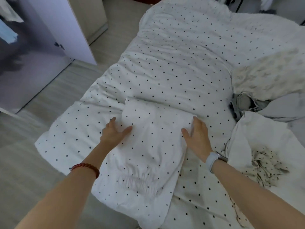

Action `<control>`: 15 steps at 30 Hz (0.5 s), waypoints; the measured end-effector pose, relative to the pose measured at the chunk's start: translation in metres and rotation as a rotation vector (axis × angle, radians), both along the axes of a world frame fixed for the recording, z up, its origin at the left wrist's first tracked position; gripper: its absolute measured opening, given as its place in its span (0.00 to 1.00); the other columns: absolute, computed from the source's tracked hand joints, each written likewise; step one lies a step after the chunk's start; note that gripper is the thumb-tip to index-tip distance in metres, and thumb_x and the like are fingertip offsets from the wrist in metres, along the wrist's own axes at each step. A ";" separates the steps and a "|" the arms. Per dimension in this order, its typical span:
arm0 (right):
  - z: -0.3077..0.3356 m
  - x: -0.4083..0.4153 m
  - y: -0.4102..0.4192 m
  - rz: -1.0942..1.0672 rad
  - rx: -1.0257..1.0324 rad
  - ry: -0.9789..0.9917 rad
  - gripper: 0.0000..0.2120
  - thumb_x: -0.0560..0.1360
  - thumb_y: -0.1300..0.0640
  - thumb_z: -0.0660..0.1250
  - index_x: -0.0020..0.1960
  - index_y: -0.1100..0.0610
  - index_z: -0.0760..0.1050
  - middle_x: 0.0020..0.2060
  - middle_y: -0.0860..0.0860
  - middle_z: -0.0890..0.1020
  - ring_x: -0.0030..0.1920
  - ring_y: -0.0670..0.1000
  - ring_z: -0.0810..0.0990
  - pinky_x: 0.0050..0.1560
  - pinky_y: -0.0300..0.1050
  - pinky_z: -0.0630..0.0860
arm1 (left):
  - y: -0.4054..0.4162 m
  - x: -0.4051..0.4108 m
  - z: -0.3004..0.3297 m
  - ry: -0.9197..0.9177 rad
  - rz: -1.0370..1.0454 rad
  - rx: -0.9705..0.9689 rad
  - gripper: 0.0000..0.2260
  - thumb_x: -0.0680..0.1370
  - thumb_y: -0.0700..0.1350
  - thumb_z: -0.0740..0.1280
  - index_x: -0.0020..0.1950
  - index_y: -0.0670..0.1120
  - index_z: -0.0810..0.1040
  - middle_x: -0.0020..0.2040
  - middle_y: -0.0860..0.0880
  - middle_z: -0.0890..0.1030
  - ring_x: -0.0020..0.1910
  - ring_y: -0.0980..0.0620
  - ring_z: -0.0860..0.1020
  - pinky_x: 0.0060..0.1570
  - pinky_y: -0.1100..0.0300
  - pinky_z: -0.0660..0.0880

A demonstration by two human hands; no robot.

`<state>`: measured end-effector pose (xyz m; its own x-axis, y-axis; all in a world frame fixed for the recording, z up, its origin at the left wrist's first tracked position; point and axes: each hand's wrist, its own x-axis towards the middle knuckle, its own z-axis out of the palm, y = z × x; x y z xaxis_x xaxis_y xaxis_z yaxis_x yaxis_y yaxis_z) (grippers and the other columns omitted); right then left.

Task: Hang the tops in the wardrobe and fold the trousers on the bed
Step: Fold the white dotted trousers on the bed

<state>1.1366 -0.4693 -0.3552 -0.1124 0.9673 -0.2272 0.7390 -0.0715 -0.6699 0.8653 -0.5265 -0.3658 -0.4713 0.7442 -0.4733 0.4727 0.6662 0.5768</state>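
White trousers with black dots (145, 156) lie folded lengthwise on the bed (173, 63), whose cover has the same dotted pattern. Their gathered elastic waistband (138, 180) points toward me, and the far end is folded back near the middle of the bed. My left hand (113, 131) rests flat on the left edge of the trousers, fingers straight and spread. My right hand (196, 134) lies flat on the right edge, its fingers along the fold.
A crumpled cream dotted garment (265, 166) lies on a white cloth at the right. Grey clothing (244, 104) is bunched beyond it, beside a fluffy white blanket (270, 70). The open wardrobe door (54, 30) stands at the left over a pale wood floor (41, 103).
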 end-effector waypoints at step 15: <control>0.009 0.009 0.097 0.212 -0.321 0.103 0.07 0.74 0.56 0.66 0.42 0.54 0.67 0.39 0.48 0.73 0.39 0.47 0.73 0.37 0.39 0.67 | 0.127 -0.019 0.023 -0.536 0.062 0.013 0.15 0.70 0.39 0.74 0.55 0.39 0.79 0.51 0.42 0.83 0.50 0.44 0.82 0.54 0.49 0.78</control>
<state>1.1453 -0.3723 -0.3461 -0.3400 0.8018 -0.4914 0.6901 -0.1423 -0.7096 0.8460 -0.3995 -0.3429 -0.2095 0.7300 -0.6505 0.0700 0.6748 0.7347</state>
